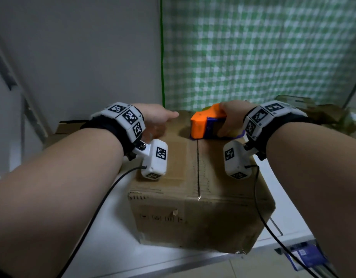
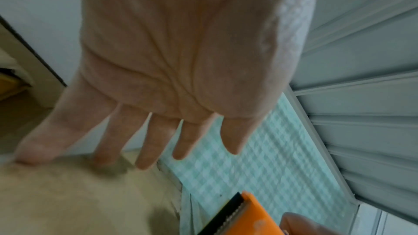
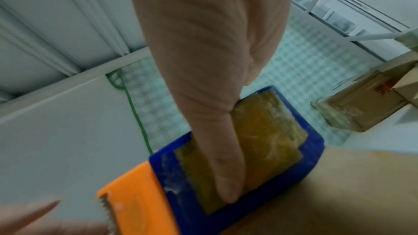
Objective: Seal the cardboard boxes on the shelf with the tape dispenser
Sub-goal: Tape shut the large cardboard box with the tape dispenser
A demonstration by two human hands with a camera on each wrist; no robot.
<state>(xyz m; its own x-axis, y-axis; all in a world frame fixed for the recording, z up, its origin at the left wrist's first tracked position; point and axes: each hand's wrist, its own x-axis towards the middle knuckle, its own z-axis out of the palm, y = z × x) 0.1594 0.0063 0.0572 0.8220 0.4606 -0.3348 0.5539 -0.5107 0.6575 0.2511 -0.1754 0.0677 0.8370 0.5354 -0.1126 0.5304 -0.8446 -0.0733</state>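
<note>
Gripping the dispenser at the far end of the box seam, the right hand curls round it. Left hand lies open, flat on the top. Tape contact appears unconfirmed through blur; drifting off-seam risks an unsealed gap.
</note>
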